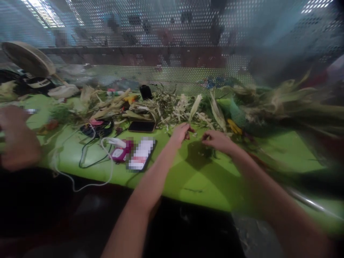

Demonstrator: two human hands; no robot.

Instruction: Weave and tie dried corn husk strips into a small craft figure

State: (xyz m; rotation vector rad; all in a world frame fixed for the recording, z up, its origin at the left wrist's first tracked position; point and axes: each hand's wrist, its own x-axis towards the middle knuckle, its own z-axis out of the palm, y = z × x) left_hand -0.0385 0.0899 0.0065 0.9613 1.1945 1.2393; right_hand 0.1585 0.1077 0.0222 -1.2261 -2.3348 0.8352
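Observation:
My left hand (182, 133) is over the green tabletop (172, 182), its fingers loosely bent and apart, with nothing visible in them. Just beyond its fingertips stands a pale strip of dried corn husk (195, 106). To its right my right hand (219, 140) has thumb and fingers pinched together, palm side down. Whatever it pinches, if anything, is too small and dark to make out. Small pale scraps (195, 134) lie between the two hands. A heap of dried, shredded plant pieces (172, 104) spreads behind them.
Left of my forearm lie a lit phone (141, 153), a dark phone (141, 126), a purple power adapter (122, 152) and a white cable (92, 185). Another person's arm (18, 139) rests at far left. Behind is a perforated metal screen (166, 57); blurred husks (285, 100) crowd the right.

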